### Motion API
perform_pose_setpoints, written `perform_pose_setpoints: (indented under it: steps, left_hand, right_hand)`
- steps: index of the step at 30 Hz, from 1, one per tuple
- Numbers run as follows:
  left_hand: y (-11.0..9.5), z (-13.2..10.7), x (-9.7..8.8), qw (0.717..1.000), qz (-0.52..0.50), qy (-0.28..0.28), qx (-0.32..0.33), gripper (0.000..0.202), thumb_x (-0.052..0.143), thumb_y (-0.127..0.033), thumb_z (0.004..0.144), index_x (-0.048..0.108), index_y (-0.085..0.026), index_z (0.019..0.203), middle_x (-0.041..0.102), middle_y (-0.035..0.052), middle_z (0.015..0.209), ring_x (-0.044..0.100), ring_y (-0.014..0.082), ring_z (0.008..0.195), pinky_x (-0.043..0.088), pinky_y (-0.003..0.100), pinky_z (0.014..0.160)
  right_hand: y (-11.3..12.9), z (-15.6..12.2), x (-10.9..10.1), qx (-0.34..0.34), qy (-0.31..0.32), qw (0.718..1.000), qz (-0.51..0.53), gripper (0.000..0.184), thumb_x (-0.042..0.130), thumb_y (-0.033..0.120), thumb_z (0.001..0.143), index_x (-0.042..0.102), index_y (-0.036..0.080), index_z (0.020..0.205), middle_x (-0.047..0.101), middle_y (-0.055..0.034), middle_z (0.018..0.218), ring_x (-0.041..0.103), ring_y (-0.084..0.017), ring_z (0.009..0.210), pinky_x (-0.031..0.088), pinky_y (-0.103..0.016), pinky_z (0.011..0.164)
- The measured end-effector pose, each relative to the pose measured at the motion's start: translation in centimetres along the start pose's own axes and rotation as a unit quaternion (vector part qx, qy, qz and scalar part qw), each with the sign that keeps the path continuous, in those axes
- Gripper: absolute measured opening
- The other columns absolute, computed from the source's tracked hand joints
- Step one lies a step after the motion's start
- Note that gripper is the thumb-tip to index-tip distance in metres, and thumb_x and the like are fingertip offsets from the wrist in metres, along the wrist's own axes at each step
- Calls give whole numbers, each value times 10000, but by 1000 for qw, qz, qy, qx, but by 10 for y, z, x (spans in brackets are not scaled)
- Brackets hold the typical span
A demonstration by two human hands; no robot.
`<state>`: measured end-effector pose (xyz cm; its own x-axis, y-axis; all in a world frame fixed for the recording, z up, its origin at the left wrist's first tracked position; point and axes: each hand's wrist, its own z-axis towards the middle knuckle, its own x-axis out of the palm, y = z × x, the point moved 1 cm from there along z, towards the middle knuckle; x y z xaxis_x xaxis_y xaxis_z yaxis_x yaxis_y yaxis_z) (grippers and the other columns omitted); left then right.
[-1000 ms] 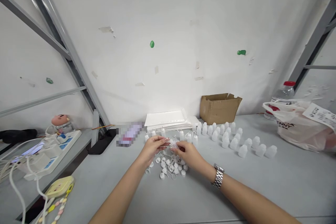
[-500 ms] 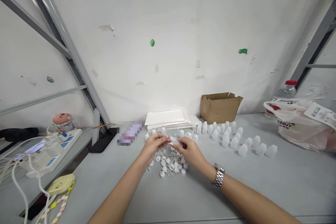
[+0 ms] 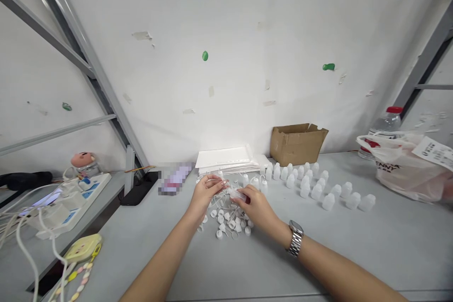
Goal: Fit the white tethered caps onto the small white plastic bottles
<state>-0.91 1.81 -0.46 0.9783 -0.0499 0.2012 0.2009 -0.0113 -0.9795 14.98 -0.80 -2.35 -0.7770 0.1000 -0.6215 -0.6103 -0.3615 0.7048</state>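
Observation:
My right hand point(image 3: 255, 203) is closed around a small translucent plastic bottle point(image 3: 238, 195), tipped on its side with its neck toward the left. Right at that neck end, the fingertips of my left hand point(image 3: 208, 191) are pinched together; something small and white shows by them, too small to make out. Beneath both hands lies a loose pile of white caps point(image 3: 231, 224) with thin straps and rings. Behind my hands stand several bottles with white caps point(image 3: 255, 182), partly hidden by the fingers.
Uncapped translucent bottles point(image 3: 316, 192) stand in rows to the right. Behind are a cardboard box point(image 3: 299, 145) and white flat packs point(image 3: 224, 158). A plastic bag point(image 3: 399, 170) and water bottle point(image 3: 387, 122) are far right; a power strip point(image 3: 76, 203) with cables is left.
My left fingertips have drawn slightly back from the bottle's neck. My right hand has turned a little, and the bottle now lies flatter and lower.

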Motion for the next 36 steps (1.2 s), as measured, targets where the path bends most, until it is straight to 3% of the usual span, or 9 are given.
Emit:
perform_pose_setpoints:
  steps: [6, 11, 18, 27, 36]
  left_hand:
    - [0, -1, 0, 999, 29, -10, 42, 421, 736, -336, 578, 571, -195, 939, 685, 2, 748, 640, 148, 707, 451, 284, 738]
    - [2, 1, -2, 997, 62, -30, 21, 321, 745, -381, 533, 667, -164, 757, 682, 34, 760, 612, 149, 684, 433, 263, 684]
    - [0, -1, 0, 993, 89, -60, 38, 285, 718, -408, 565, 676, -176, 725, 642, 7, 704, 554, 128, 682, 392, 228, 633]
    - [3, -1, 1, 998, 61, -5, 6, 301, 733, -419, 552, 605, -171, 666, 623, -4, 644, 592, 150, 706, 428, 261, 689]
    - [7, 0, 3, 999, 44, 25, 12, 296, 684, -440, 629, 633, -163, 720, 668, 16, 690, 604, 139, 709, 445, 266, 743]
  right_hand:
    - [-3, 1, -1, 2, -9, 1000, 4, 159, 582, 298, 788, 636, 160, 844, 559, -38, 742, 500, -161, 656, 418, -287, 625]
    - [-1, 0, -3, -5, -15, 1000, 23, 179, 574, 298, 791, 638, 170, 899, 560, -42, 771, 514, -165, 666, 435, -297, 636]
    - [5, -2, -4, -36, -28, 997, 61, 212, 534, 281, 816, 626, 173, 973, 573, -49, 802, 519, -164, 682, 443, -293, 652]
    - [7, -2, -7, -36, -11, 997, 66, 216, 519, 351, 818, 627, 182, 901, 595, -31, 729, 504, -153, 633, 421, -275, 596]
    - [4, 1, -6, -36, -6, 999, 35, 192, 534, 303, 815, 644, 173, 904, 581, -29, 710, 505, -155, 626, 412, -272, 594]
